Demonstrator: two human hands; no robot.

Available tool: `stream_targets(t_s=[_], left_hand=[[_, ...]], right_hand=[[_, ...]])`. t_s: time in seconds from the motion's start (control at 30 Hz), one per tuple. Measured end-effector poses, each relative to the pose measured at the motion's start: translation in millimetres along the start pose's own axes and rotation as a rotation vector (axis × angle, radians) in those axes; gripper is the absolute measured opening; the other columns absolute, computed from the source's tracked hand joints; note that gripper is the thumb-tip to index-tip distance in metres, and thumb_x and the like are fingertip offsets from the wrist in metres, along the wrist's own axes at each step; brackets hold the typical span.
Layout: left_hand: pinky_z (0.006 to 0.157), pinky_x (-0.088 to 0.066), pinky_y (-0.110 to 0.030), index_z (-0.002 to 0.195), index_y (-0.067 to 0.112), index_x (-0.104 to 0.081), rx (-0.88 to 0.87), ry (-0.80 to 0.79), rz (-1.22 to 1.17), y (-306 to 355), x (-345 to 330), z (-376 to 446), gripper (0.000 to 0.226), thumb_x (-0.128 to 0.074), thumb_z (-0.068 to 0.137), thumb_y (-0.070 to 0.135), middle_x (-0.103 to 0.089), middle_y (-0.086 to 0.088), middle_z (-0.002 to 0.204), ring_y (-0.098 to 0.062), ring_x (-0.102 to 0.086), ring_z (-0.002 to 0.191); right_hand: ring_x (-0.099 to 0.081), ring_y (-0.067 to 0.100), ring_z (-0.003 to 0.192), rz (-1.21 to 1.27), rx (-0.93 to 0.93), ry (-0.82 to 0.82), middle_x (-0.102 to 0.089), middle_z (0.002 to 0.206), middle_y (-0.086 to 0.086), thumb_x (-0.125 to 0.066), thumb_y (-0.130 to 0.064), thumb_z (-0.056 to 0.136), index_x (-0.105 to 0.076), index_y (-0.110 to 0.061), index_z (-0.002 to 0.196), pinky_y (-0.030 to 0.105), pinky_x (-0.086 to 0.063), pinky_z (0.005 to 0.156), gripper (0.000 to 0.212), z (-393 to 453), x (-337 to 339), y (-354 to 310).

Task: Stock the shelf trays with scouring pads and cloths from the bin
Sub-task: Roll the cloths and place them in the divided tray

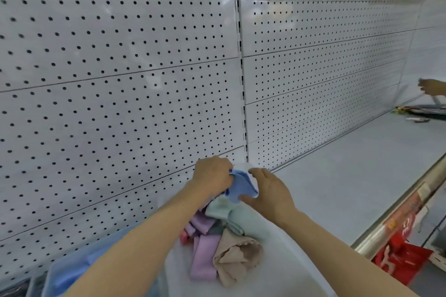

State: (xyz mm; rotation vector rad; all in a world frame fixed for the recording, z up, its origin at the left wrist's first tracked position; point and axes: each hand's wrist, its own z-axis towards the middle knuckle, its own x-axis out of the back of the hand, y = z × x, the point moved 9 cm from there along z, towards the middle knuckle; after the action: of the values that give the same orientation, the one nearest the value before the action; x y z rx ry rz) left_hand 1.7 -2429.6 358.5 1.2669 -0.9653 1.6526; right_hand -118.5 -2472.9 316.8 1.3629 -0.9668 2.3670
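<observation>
Gripping a blue cloth (242,185) up near the back of the shelf, the left hand (212,177) has its fingers curled round the cloth's left edge, right in front of the white pegboard (120,94). The right hand (271,191) sits on the other side of the same cloth, fingers fairly straight and relaxed, thumb touching the lower right corner, so it looks more like steadying than grabbing. Just below the hands there's a white tray (284,270) with a loose heap of cloths in it: a pale green one (220,208) directly under the blue cloth, some lilac ones (205,255) and a beige one (237,257) crumpled nearer the camera. A light blue bin (70,270) sits to the left of the tray, partly hidden by the left forearm. The grey shelf (350,188) runs off to the right, and way down at its far end another person's hand (430,87) is reaching over some packets (422,111). Bottles and packs line the top above the pegboard.
</observation>
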Motion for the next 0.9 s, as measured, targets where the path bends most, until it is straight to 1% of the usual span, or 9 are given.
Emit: stream_targets(t_s=[0.1,0.2,0.27,0.37,0.43,0.5,0.67,0.8,0.9], left_hand=[[0.051,-0.035,-0.022,0.068,0.010,-0.062,0.123,-0.056,-0.453,-41.7,15.8,-30.4,0.021,-0.062,0.080,0.026,-0.058,-0.001,0.061,-0.014,-0.055,0.056],[0.052,-0.045,-0.020,0.074,-0.002,-0.065,0.253,-0.049,-0.963,-77.7,21.7,-76.3,0.022,-0.070,0.082,0.017,-0.059,-0.004,0.058,-0.010,-0.060,0.049],[0.052,-0.048,-0.020,0.072,0.003,-0.065,0.372,-0.048,-1.120,-101.1,13.4,-110.2,0.019,-0.071,0.084,0.016,-0.060,-0.005,0.059,-0.013,-0.060,0.050],[0.061,-0.048,-0.024,0.077,0.016,-0.063,0.400,-0.201,-1.051,-122.0,-5.9,-152.3,0.020,-0.078,0.079,0.029,-0.066,-0.002,0.071,-0.014,-0.059,0.061],[0.074,-0.050,-0.021,0.105,0.025,-0.063,0.365,-0.237,-0.985,-130.8,-2.7,-174.2,0.047,-0.085,0.067,0.040,-0.070,0.006,0.099,-0.009,-0.066,0.085],[0.077,-0.051,-0.018,0.118,0.028,-0.058,0.340,-0.137,-1.037,-141.0,15.4,-187.5,0.059,-0.086,0.066,0.032,-0.067,0.011,0.108,-0.003,-0.065,0.096],[0.061,-0.049,-0.012,0.092,0.021,-0.072,0.385,0.178,-1.115,-165.7,58.2,-223.8,0.020,-0.076,0.079,0.006,-0.073,0.013,0.075,0.000,-0.066,0.069],[0.061,-0.058,-0.026,0.104,0.016,-0.071,0.451,0.362,-1.221,-190.5,73.7,-251.2,0.024,-0.072,0.083,0.004,-0.075,-0.001,0.093,-0.016,-0.073,0.080],[0.062,-0.058,-0.028,0.103,0.014,-0.069,0.421,0.426,-1.232,-200.9,86.7,-266.5,0.024,-0.064,0.087,-0.002,-0.072,0.002,0.099,-0.016,-0.072,0.079]], right_hand=[[-0.056,0.022,0.100,0.230,-0.031,-0.046,-0.056,0.116,0.001,-0.073,-0.035,0.075,-0.048,-0.018,0.127,0.032,-0.047,0.077,0.061,3.1,-4.6,-25.7],[-0.059,0.016,0.079,0.715,-0.118,-0.085,-0.061,0.097,-0.002,-0.076,-0.014,0.075,-0.054,-0.019,0.113,0.022,-0.047,0.064,0.044,1.0,-6.8,-49.1],[-0.059,0.015,0.070,1.015,-0.135,-0.074,-0.066,0.085,0.004,-0.074,0.000,0.075,-0.060,-0.010,0.103,0.022,-0.048,0.060,0.033,0.2,-3.0,-69.8],[-0.061,0.012,0.069,1.116,-0.082,-0.084,-0.067,0.076,0.004,-0.070,0.007,0.075,-0.067,-0.004,0.088,0.018,-0.050,0.062,0.018,2.0,6.8,-112.6],[-0.061,0.007,0.069,1.052,0.021,-0.158,-0.068,0.077,0.003,-0.068,0.010,0.075,-0.070,-0.004,0.084,0.016,-0.050,0.064,0.017,0.7,7.7,-149.8],[-0.063,0.003,0.069,0.975,0.117,-0.245,-0.069,0.077,0.002,-0.066,0.011,0.075,-0.072,-0.003,0.087,0.016,-0.051,0.064,0.019,-6.0,3.3,-185.5],[-0.064,0.012,0.075,1.016,0.155,-0.252,-0.071,0.086,0.008,-0.072,0.005,0.074,-0.070,-0.006,0.090,0.027,-0.055,0.073,0.020,-22.1,-10.7,-234.5],[-0.069,0.019,0.088,1.192,0.049,-0.384,-0.072,0.101,0.011,-0.075,-0.004,0.078,-0.063,-0.004,0.106,0.036,-0.057,0.080,0.030,-35.8,-32.6,-251.9],[-0.070,0.026,0.090,1.201,-0.008,-0.474,-0.072,0.101,0.014,-0.069,0.002,0.081,-0.065,-0.003,0.105,0.042,-0.056,0.082,0.025,-48.1,-48.0,-264.8]])
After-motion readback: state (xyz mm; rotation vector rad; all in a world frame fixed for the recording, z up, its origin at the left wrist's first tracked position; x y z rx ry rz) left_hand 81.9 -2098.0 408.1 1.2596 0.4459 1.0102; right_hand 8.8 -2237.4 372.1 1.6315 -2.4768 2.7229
